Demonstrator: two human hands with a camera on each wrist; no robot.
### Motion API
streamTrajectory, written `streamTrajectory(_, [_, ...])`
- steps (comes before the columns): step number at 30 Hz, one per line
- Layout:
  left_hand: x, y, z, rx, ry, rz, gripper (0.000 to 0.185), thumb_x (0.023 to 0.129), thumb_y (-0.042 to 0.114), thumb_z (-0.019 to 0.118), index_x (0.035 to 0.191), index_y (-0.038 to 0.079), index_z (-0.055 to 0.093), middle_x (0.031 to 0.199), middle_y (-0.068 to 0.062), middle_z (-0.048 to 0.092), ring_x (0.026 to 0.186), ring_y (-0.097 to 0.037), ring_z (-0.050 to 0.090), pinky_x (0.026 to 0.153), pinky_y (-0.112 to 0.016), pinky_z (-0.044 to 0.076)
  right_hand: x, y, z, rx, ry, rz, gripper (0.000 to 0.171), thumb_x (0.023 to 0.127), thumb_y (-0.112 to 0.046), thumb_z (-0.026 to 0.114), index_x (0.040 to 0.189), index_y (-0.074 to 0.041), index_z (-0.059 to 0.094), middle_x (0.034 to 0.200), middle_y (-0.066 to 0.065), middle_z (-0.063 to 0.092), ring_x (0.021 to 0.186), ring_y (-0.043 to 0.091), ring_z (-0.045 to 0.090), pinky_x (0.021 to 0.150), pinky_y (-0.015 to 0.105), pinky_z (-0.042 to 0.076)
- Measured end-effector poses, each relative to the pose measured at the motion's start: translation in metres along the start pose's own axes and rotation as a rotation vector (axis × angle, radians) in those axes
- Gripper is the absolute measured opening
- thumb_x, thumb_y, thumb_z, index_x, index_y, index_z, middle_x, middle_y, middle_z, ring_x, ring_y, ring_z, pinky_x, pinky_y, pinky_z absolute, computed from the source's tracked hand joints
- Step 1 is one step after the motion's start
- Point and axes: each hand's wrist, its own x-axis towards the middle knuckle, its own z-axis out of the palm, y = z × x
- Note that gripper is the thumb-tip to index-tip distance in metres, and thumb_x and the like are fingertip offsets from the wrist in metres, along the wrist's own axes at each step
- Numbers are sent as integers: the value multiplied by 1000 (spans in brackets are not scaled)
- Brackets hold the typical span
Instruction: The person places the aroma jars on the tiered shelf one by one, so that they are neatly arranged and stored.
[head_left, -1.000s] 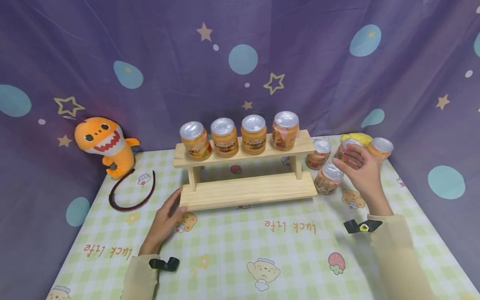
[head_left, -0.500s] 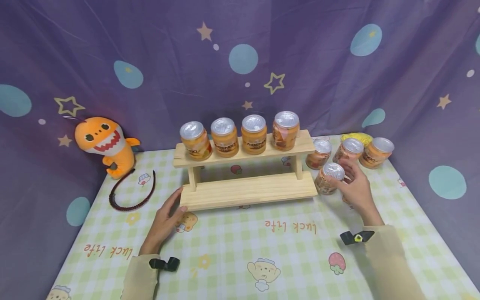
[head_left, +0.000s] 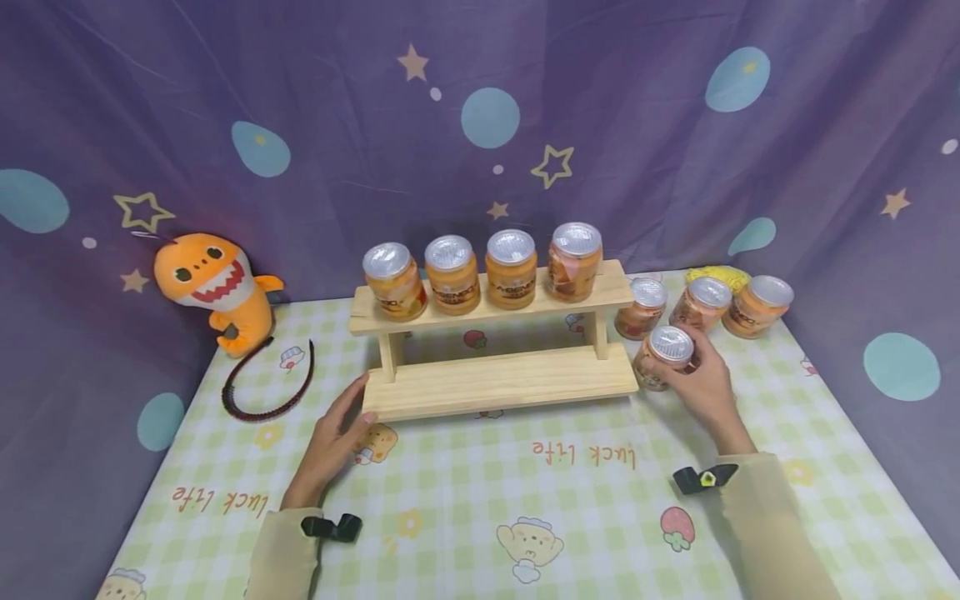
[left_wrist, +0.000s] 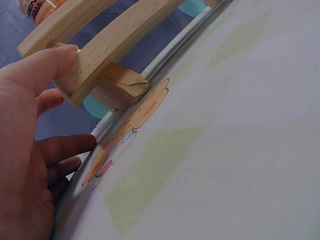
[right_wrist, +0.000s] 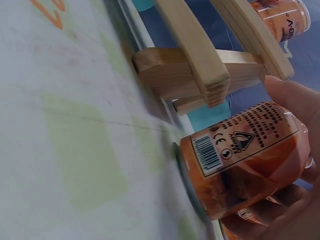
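Jar [head_left: 667, 357] gripped in my right hand [head_left: 701, 385], fingers curled round it beside the rack [head_left: 495, 379]; left hand [head_left: 333, 437] fingers straight, touching the rack's end.

The jar [head_left: 667, 357] in the right hand [head_left: 701, 387] is orange with a silver lid and a white barcode label. The rack [head_left: 495, 379] at the left hand [head_left: 330, 437] is pale natural wood. The tablecloth [head_left: 480, 500] under both hands is green-and-white checked with orange lettering. Beyond the left hand, the plush shark [head_left: 213, 287] is orange and the headband [head_left: 262, 392] dark. The backdrop [head_left: 675, 150] is purple with blue dots and stars.
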Motion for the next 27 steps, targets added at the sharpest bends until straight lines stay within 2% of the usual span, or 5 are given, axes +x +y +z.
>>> streamTrajectory(4, [0,0,0,10,0,1,63,100,31,61,157,35,32,165,-8,32,153,-38,28,123,-61,23,0,2,2,16,25,-3,73,82,-20,83,145,-6,49,133,15,60,100,-13,50,81,4,43])
streamTrajectory(10, [0,-2,2,1,7,10,62,100,28,62,156,30,35,164,-11,34,153,-39,28,123,-62,21,1,5,5,76,76,-13,69,80,-13,84,141,-6,55,115,-16,60,97,-10,55,78,4,46])
streamTrajectory(13, [0,-3,2,3,9,11,62,100,28,61,156,30,35,164,-10,34,153,-38,28,123,-62,22,1,5,5,95,89,-6,68,79,-12,85,140,-7,56,109,-24,58,96,-10,56,77,4,46])
streamTrajectory(18, [0,-1,1,4,5,2,63,100,30,61,157,33,33,165,-8,33,153,-37,28,124,-60,22,2,5,6,112,117,10,67,77,-10,87,137,-8,60,102,-30,59,94,-11,58,74,4,48])
streamTrajectory(27, [-1,-2,1,-4,3,-3,63,100,32,62,156,36,33,165,-8,32,153,-36,27,124,-60,22,2,-2,3,138,143,37,66,72,-7,89,133,-5,63,97,-31,61,91,-10,60,71,5,49])
